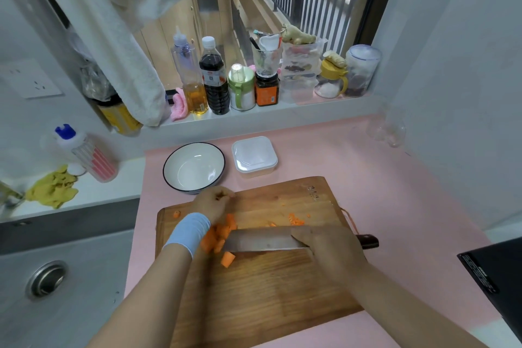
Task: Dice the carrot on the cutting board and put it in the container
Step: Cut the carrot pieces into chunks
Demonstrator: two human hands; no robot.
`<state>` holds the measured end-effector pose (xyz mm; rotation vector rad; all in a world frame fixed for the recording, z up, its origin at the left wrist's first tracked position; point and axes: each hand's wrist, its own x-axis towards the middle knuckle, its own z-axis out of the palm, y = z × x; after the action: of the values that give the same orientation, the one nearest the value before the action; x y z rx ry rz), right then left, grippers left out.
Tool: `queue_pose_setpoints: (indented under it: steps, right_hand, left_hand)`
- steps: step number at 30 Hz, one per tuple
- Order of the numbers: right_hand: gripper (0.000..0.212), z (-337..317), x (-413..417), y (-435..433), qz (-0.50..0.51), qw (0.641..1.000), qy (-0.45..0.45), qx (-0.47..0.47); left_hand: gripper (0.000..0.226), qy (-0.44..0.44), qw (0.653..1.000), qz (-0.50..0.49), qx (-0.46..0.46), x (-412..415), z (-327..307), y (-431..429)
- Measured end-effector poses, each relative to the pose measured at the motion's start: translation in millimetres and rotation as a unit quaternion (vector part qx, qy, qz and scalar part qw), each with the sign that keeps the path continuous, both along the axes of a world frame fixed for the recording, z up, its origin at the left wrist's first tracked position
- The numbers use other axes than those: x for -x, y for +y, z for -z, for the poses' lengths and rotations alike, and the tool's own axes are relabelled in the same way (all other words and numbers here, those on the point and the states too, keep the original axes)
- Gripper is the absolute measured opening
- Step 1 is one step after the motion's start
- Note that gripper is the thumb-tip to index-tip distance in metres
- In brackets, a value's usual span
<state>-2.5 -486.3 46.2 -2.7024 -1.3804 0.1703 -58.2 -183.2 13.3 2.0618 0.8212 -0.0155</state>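
My right hand (330, 251) grips the knife (262, 241); my left hand (213, 205) is curled, on what I cannot tell, with carrot pieces (216, 237) just nearer.

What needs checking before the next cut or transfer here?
1. Right hand grips the knife by the handle: ok.
2. Left hand fingers away from the blade edge: ok, though the wrist sits beside the blade tip.
3. What the left hand holds: cannot tell.
4. Carrot pieces diced evenly: not ok, large chunks by the blade.
5. All pieces on the cutting board: ok, but scattered.
6. Container open to receive: not ok, lid on.
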Motion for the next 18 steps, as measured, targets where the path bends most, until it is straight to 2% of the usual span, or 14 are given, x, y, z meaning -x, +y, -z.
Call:
queue_pose_setpoints:
  steps: [1, 3, 5, 7, 10, 12, 16, 18]
  right_hand:
    - [0.032, 0.7, 0.0, 0.6, -0.017, 0.999, -0.027, 0.008]
    - [0.034, 2.8, -0.8, 1.2, -0.041, 0.997, -0.072, 0.002]
    - [0.034, 1.6, 0.1, 1.6, -0.045, 0.997, -0.063, -0.014]
    - [0.034, -1.3, -0.1, 0.1, -0.018, 0.999, -0.022, -0.036]
    - [0.031, -5.6, -2.4, -11.9, 0.054, 0.998, 0.008, -0.018]
    - [0.03, -10.8, -4.8, -21.8, 0.098, 0.994, 0.031, -0.039]
    - [0.034, -14.3, -10.5, -28.4, 0.193, 0.975, 0.104, -0.032]
    - [0.035, -13.0, -11.9, -26.5, 0.243, 0.958, 0.142, -0.049]
  left_hand:
    - [0.011, 0.017, 0.998, 0.059, 0.022, -2.5, -5.2, -5.3]
    - [0.036, 0.066, 0.981, 0.18, 0.042, -8.4, -11.8, -23.8]
    - [0.026, 0.114, 0.956, 0.269, 0.02, -14.4, -11.0, -45.6]
    - [0.015, 0.089, 0.964, 0.252, -0.004, -20.5, 2.2, -54.0]
    - [0.025, 0.033, 0.992, 0.113, -0.037, -23.1, 9.9, -44.5]
    - [0.033, 0.029, 0.994, 0.073, -0.079, -22.5, 12.2, -37.9]
    - [0.043, 0.009, 0.98, 0.142, -0.136, -20.2, 19.4, -45.1]
    - [0.049, -0.011, 0.964, 0.215, -0.158, -17.5, 26.3, -56.1]
